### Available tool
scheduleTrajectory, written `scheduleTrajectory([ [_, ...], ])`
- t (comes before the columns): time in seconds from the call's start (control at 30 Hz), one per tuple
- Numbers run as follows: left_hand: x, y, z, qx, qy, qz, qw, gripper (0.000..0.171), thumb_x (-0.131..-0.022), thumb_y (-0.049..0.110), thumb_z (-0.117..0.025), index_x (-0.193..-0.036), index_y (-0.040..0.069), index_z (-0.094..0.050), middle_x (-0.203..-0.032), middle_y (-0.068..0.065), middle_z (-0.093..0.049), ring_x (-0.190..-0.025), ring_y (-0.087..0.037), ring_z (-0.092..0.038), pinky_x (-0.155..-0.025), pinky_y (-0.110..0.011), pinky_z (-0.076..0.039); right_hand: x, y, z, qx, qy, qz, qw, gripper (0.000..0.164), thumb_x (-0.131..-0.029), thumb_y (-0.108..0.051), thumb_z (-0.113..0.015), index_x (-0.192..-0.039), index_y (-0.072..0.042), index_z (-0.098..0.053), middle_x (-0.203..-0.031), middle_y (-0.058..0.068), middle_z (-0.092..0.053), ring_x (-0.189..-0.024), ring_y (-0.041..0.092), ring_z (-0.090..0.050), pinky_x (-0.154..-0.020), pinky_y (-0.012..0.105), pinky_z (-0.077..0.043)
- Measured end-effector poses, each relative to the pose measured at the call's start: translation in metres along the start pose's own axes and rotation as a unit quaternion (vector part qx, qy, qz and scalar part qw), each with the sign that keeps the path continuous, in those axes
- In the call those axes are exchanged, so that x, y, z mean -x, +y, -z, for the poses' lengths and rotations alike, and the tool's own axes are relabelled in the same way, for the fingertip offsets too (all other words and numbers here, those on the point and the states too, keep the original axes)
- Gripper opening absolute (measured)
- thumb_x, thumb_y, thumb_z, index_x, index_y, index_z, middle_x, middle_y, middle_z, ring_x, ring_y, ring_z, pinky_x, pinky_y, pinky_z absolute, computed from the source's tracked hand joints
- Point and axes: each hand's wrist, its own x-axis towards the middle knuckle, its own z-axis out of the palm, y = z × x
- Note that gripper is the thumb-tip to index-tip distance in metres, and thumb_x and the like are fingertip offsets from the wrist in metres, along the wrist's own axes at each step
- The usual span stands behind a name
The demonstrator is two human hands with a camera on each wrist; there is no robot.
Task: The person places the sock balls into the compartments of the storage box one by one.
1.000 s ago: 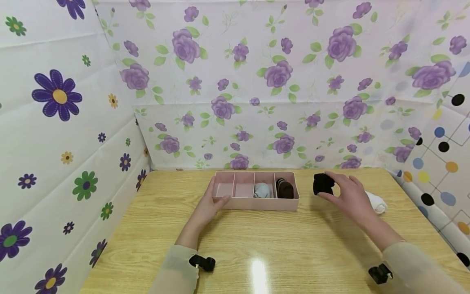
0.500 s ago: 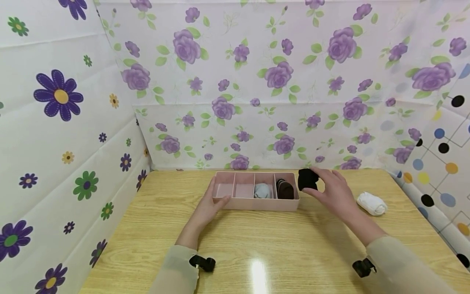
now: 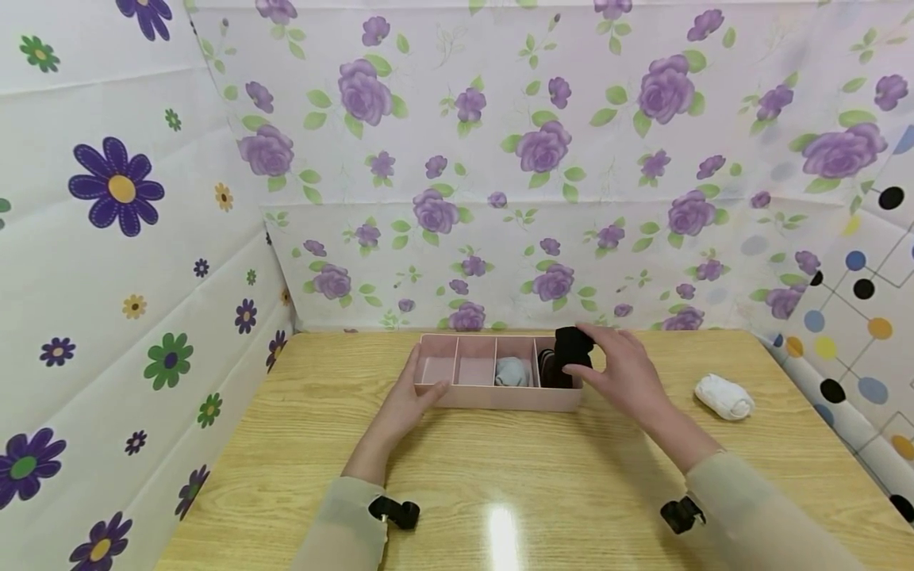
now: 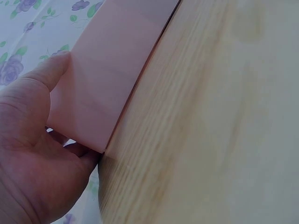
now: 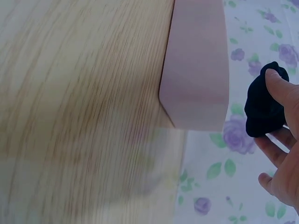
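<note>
My left hand (image 3: pixel 400 403) holds the left end of a long pink divided box (image 3: pixel 500 399); in the left wrist view the thumb lies at its rim and the fingers bend round the end. Between thumb and fingertips, my right hand (image 3: pixel 628 373) pinches a rolled black sock (image 3: pixel 574 346). That sock is above the rightmost compartment, partly covering a dark brown striped rolled sock (image 3: pixel 546 366) inside. In the right wrist view the black sock (image 5: pixel 264 105) is higher than the box wall (image 5: pixel 196 70). A pale blue-grey rolled sock (image 3: pixel 512 371) sits one compartment further left.
On the wooden table (image 3: pixel 457 476), a white rolled sock (image 3: pixel 724 396) lies right of the box. The two left compartments show bare pink floors. Flowered cloth (image 3: pixel 457 159) hangs behind the table's back edge and along the sides.
My right hand has carried the black sock leftward, from beside the box to above its rightmost compartment, uncovering the white sock. The left hand and box have stayed put.
</note>
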Motion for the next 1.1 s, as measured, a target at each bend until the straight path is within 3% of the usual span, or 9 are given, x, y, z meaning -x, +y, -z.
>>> scheduleTrajectory([
  [0.4,0.0,-0.001,-0.001,0.001,0.002,0.002,1.0,0.107,-0.106,0.048,-0.075,-0.18,0.024,-0.001,-0.184,-0.015,-0.011,-0.166,-0.046,-0.017,-0.132,-0.065,-0.016,-0.009,-0.022,-0.021,-0.032,0.009,0.025,0.999,0.078,-0.093,-0.028,-0.093,-0.159,-0.004,-0.058,-0.148,0.021,-0.067,-0.139,0.045,-0.058,-0.123,0.07,-0.034],
  [0.7,0.0,-0.001,-0.001,0.001,0.002,0.003,1.0,0.107,-0.105,0.05,-0.075,-0.18,0.026,-0.002,-0.184,-0.015,-0.011,-0.165,-0.047,-0.017,-0.132,-0.066,-0.016,-0.019,-0.042,-0.035,-0.041,-0.017,0.014,0.999,0.079,-0.095,-0.03,-0.091,-0.161,-0.008,-0.056,-0.151,0.017,-0.066,-0.136,0.043,-0.061,-0.124,0.069,-0.035],
  [1.1,0.001,0.0,0.0,-0.001,0.003,-0.001,1.0,0.109,-0.105,0.055,-0.074,-0.18,0.026,-0.001,-0.184,-0.014,-0.011,-0.166,-0.045,-0.018,-0.132,-0.064,-0.016,-0.028,-0.061,-0.055,-0.046,-0.02,0.026,0.998,0.079,-0.093,-0.034,-0.092,-0.159,-0.007,-0.059,-0.151,0.018,-0.066,-0.139,0.042,-0.061,-0.121,0.066,-0.042],
])
